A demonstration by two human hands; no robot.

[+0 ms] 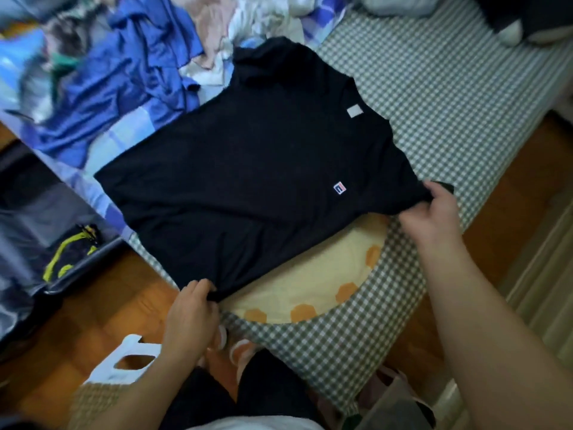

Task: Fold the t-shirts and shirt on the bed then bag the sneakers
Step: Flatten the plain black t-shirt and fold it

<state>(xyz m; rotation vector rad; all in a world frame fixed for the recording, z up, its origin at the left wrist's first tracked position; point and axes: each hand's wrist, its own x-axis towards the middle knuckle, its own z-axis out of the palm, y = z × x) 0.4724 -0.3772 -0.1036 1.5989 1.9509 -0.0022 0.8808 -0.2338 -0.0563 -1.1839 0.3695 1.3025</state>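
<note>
A black t-shirt (248, 162) with a small chest logo lies spread flat on the bed, collar toward the right, hem toward the left. My left hand (190, 308) pinches its near hem corner at the bed's edge. Over at the near sleeve, my right hand (434, 212) grips the fabric. A blue shirt (124, 79) lies crumpled beyond the black one, beside a heap of pale clothes (248, 23). A white plastic bag (124, 364) lies on the floor near my left forearm. Pale sneakers (238, 349) with orange trim are partly seen on the floor below me.
The bed has a green checked sheet (434, 88) and a yellow cloth with orange spots (310, 283) under the t-shirt's near edge. A dark bin holding black and yellow gear (71, 252) stands at the left. Wooden floor (93, 305) surrounds the bed.
</note>
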